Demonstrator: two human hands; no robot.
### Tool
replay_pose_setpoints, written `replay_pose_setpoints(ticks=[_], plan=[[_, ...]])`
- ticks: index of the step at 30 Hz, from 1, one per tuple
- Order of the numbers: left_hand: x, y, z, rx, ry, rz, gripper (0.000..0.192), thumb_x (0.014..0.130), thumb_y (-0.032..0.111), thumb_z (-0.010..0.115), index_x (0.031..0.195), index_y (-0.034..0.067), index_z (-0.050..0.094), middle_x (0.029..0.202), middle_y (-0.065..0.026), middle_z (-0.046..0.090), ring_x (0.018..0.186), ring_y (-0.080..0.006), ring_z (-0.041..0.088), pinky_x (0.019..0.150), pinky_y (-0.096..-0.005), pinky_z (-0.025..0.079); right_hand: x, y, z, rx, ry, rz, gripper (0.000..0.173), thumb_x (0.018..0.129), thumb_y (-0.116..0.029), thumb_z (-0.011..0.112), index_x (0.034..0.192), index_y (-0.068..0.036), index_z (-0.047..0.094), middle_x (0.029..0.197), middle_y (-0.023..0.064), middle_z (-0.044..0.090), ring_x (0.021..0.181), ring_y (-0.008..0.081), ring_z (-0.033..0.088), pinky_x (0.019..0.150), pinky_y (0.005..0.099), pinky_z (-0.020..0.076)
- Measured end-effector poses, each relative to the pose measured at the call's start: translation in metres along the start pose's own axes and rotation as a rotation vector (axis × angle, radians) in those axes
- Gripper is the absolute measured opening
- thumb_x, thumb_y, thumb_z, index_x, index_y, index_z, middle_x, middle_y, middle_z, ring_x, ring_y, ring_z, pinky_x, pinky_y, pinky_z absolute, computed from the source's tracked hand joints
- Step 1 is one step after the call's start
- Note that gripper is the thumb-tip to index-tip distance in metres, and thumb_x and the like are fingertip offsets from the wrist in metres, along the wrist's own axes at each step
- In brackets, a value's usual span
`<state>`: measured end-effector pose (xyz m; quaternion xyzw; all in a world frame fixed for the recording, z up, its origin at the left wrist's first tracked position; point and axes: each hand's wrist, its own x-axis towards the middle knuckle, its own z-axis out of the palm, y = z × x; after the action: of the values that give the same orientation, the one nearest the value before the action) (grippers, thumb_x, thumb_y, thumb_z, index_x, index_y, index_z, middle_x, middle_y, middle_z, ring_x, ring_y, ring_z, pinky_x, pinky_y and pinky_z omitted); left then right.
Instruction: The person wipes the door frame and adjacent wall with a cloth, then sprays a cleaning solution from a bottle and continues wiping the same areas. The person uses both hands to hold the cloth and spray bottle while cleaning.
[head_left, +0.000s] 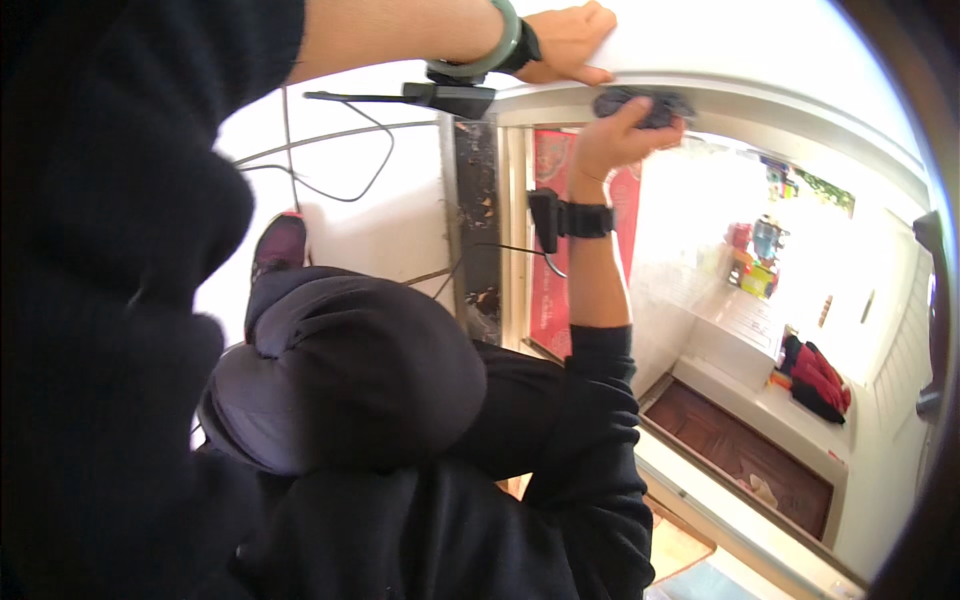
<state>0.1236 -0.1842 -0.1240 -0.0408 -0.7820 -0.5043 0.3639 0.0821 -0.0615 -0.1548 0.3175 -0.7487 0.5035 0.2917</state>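
My right hand (619, 142) holds a crumpled dark grey cloth (660, 107) against the pale frame edge (720, 112). The cloth is slightly blurred. Just above it, my left hand (566, 45) rests on the bright white panel (712, 37), its thumb apart from the bent fingers and near the panel's edge. No object shows in that hand. A black strap with a small device (551, 217) sits on my right wrist. On the left wrist are a grey-green bangle (511, 34) and another black device (454, 99).
Thin black cables (382, 165) trail from the wrist devices. My bent knee (390, 367) and dark shoe (281, 240) are over white floor tiles (375, 225). Beyond a worn dark strip (478, 202) lies a red patterned sheet (550, 300). Farther right are colourful containers (761, 255) and red-and-black fabric (814, 379).
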Motion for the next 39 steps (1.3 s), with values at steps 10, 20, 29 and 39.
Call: replay_pose_setpoints(ticks=[10, 20, 29, 39], plan=[[-0.027, 0.058, 0.016, 0.295, 0.011, 0.031, 0.06, 0.088, 0.044, 0.065, 0.115, -0.005, 0.044, 0.105, -0.0232, 0.051, 0.097, -0.0398, 0.053, 0.085, -0.0455, 0.046, 0.009, -0.026, -0.086, 0.024, -0.149, 0.064, 0.038, 0.091, -0.003, 0.055, 0.121, 0.008, 0.036, 0.114, 0.0211, 0.04, 0.109, 0.0384, 0.046, 0.096, 0.0483, 0.0389], [-0.049, 0.06, 0.026, 0.111, 0.127, -0.117, 0.063, 0.081, 0.003, 0.069, 0.135, -0.001, 0.036, 0.125, -0.0227, 0.045, 0.116, -0.04, 0.05, 0.097, -0.0421, 0.045, 0.021, -0.028, -0.086, -0.144, -0.256, -0.418, 0.03, 0.085, -0.003, 0.055, 0.114, 0.002, 0.049, 0.112, 0.0205, 0.04, 0.105, 0.0353, 0.043, 0.091, 0.0486, 0.0392], [-0.097, 0.093, 0.022, -0.143, 0.142, -0.355, 0.046, 0.083, -0.003, 0.058, 0.127, 0.001, 0.045, 0.114, -0.0224, 0.045, 0.1, -0.0349, 0.053, 0.088, -0.0393, 0.047, -0.011, -0.027, -0.087, -0.128, -0.579, -0.166, 0.034, 0.088, -0.001, 0.055, 0.121, 0.005, 0.05, 0.111, 0.0228, 0.042, 0.103, 0.0409, 0.047, 0.09, 0.0488, 0.0418], [-0.11, 0.084, 0.029, -0.476, 0.289, -0.461, 0.037, 0.1, 0.02, 0.052, 0.132, 0.005, 0.044, 0.117, -0.0142, 0.045, 0.105, -0.0221, 0.051, 0.093, -0.0325, 0.045, -0.018, -0.077, -0.105, 0.265, -0.769, -0.217, 0.067, 0.077, 0.013, 0.053, 0.139, 0.009, 0.029, 0.134, 0.0274, 0.048, 0.123, 0.0356, 0.052, 0.1, 0.0421, 0.0454]])
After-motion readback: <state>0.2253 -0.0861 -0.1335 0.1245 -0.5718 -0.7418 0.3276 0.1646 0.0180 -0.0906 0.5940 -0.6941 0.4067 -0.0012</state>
